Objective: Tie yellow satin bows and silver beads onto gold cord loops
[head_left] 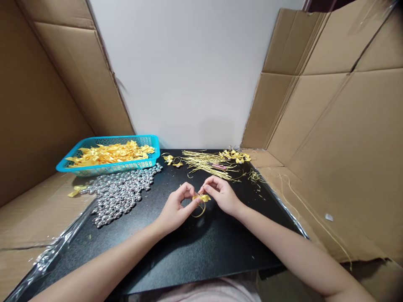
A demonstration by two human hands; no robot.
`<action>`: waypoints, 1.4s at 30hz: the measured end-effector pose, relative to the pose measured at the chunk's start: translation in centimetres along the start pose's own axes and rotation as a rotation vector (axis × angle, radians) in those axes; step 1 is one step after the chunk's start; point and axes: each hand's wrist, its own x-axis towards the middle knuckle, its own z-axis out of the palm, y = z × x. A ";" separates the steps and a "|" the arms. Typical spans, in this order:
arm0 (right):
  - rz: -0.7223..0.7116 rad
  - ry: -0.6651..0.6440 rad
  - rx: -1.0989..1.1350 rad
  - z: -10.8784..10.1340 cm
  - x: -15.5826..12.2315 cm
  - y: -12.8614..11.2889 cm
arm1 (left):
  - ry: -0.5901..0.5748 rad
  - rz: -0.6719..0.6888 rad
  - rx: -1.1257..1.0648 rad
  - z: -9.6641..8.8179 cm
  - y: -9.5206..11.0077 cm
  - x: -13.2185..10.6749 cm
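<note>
Over the middle of the black table, my left hand [181, 205] pinches a yellow ribbon bow [205, 198] between thumb and fingers. A loop of gold cord [199, 214] hangs below the bow. My right hand [220, 193] is closed at the bow's upper side, thumb and forefinger pressed together near its centre. What those fingertips grip is too small to make out; it may be part of the cord or bow. Beyond my hands lies a loose bundle of gold cords [201, 161], with a pink tool [219, 167] on top of it.
A blue basket [108, 171] of yellow bows stands at the back left, silver beads [122, 193] spread before it. Bows with cords [236, 156] lie at the back right, cord scraps [254, 175] nearby. Cardboard walls [340, 126] flank the black table [226, 247].
</note>
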 end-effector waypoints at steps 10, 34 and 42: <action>-0.028 -0.017 -0.088 -0.1 -0.2 0.2 | -0.022 -0.014 -0.025 -0.1 0.2 0.0; -0.091 0.149 0.077 -0.8 1.1 0.8 | -0.033 0.010 0.019 0.0 0.1 0.2; -0.011 0.260 0.180 -1.9 1.8 1.2 | -0.080 -0.002 -0.020 0.2 -0.3 0.1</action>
